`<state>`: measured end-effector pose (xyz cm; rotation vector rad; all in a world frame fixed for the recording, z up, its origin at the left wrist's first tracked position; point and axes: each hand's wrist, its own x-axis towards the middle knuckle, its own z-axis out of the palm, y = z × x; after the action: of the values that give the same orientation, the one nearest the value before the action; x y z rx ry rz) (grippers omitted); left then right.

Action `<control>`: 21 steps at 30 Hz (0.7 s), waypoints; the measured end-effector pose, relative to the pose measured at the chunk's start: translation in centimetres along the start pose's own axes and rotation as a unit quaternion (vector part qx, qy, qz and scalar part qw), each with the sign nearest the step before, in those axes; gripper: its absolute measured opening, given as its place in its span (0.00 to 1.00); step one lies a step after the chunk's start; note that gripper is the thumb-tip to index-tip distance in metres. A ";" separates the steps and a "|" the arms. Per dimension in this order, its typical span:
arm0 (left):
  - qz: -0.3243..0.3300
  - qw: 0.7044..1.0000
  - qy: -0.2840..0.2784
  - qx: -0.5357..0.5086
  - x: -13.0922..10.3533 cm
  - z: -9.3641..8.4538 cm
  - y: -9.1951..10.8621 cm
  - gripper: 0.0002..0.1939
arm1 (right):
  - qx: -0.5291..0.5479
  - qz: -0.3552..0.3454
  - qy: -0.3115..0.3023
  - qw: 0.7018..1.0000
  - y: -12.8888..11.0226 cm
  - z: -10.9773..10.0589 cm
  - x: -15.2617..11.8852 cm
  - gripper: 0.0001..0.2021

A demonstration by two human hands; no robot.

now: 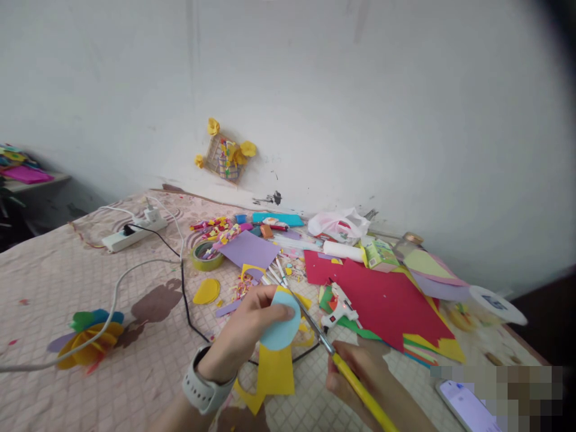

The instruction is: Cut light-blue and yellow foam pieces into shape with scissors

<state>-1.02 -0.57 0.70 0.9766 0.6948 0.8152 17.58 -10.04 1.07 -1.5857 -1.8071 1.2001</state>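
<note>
My left hand, with a white watch at its wrist, pinches a light blue paper oval laid over a yellow sheet. Thumb on top, it holds both pieces together. From the right, my right hand grips scissors with long yellow handles. Their metal blades point up and left and lie along the right edge of the blue oval. How far the blades are parted cannot be made out. A yellow offcut with a curved edge hangs below my left hand.
A white glue gun rests by red sheets. Left are a tape roll, yellow ovals, a paper flower and a power strip with trailing cords. A phone lies at the lower right.
</note>
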 end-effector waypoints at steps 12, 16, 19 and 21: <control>0.002 1.000 0.000 -0.002 0.0 0.0 -0.1 0.05 | 0.006 0.003 0.015 1.000 1.0 0.2 -0.1 0.17; -0.003 1.000 0.000 -0.001 0.0 0.0 -0.1 0.05 | -0.011 -0.005 0.025 1.000 1.3 0.2 -0.1 0.17; -0.002 1.000 -0.003 0.000 0.1 0.0 -0.2 0.04 | -0.017 -0.005 0.032 0.999 1.9 0.2 0.0 0.17; 0.001 1.000 -0.003 -0.001 0.1 0.0 -0.2 0.04 | -0.026 0.000 0.045 0.999 2.6 0.4 0.1 0.18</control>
<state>-0.96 -0.53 0.53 0.9786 0.6867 0.8146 18.69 -10.17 -1.28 -1.6420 -1.7927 1.0725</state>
